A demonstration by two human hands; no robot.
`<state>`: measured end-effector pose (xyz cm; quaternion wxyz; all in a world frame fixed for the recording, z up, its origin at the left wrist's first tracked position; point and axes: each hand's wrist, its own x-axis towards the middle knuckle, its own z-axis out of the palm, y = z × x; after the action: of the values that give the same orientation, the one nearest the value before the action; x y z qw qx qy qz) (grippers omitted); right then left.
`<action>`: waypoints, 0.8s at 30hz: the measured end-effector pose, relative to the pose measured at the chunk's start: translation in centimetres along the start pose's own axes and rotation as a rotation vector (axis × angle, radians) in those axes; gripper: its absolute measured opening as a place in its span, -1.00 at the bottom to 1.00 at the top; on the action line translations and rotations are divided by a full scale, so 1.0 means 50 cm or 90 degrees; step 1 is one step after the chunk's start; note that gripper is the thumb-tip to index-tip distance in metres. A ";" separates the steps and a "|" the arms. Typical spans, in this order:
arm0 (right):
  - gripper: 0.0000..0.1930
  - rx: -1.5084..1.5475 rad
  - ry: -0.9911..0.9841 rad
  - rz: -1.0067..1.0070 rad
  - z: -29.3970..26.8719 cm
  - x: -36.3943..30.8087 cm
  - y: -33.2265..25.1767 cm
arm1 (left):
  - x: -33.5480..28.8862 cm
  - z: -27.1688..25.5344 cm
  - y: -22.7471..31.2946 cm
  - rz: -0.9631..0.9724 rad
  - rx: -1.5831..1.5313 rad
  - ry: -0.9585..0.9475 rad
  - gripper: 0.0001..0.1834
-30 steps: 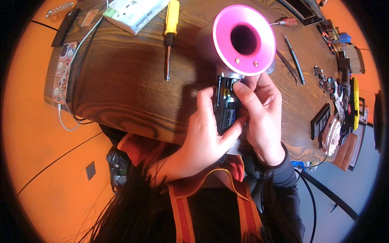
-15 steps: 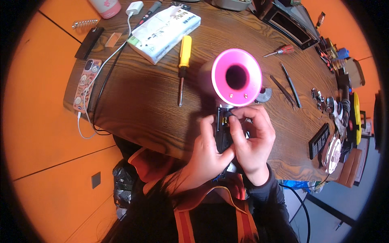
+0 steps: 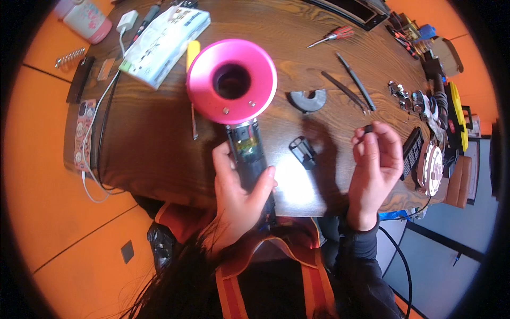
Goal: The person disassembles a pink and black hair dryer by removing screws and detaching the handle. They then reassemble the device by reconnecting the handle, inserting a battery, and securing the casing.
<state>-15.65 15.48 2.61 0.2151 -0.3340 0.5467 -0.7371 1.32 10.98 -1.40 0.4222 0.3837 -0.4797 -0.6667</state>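
Observation:
A hair dryer (image 3: 268, 80) with a pink, funnel-shaped head points up at me. Wrapped round its dark handle is my left hand (image 3: 234, 196), thumb on the near side. The handle's upper part is uncovered, and green and yellowish inner parts show. To the right, my right hand (image 3: 376, 165) is raised over the table, pinching a small black piece (image 3: 368, 128) between thumb and fingertips. Between the hands a small black plastic part (image 3: 303, 153) lies on the wood. Beyond it rests a grey half-ring (image 3: 308, 100).
A yellow-handled screwdriver (image 3: 193, 50) lies partly behind the dryer, beside a white packet (image 3: 166, 42). Tweezers (image 3: 345, 87), a dark thin tool (image 3: 356, 82) and a red screwdriver (image 3: 336, 35) lie at the far right. A black grille (image 3: 411, 154) and a round pale device (image 3: 434, 169) sit at the right edge.
My right hand has left the handle and moved right with the small black piece. The dryer has shifted left in view, held by the left hand alone. The small black plastic part now shows.

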 end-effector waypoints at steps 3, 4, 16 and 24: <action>-0.80 -0.038 -0.037 0.056 -0.002 -0.017 0.009 | 0.001 0.002 0.000 0.012 0.008 -0.014 -0.60; -0.79 -0.056 -0.060 0.070 -0.003 -0.022 0.011 | 0.000 0.003 0.000 0.013 0.005 -0.016 -0.60; -0.87 -0.195 -0.170 0.078 0.009 -0.036 0.012 | -0.005 0.015 -0.001 0.035 0.056 0.013 -0.67; -0.86 -0.039 -0.218 0.168 0.074 -0.038 0.015 | -0.006 0.021 -0.001 -0.012 0.011 0.079 -0.58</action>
<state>-11.70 14.07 2.08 0.3893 -0.3858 0.5634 -0.6182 0.48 11.61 -1.18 0.4417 0.4323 -0.4548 -0.6412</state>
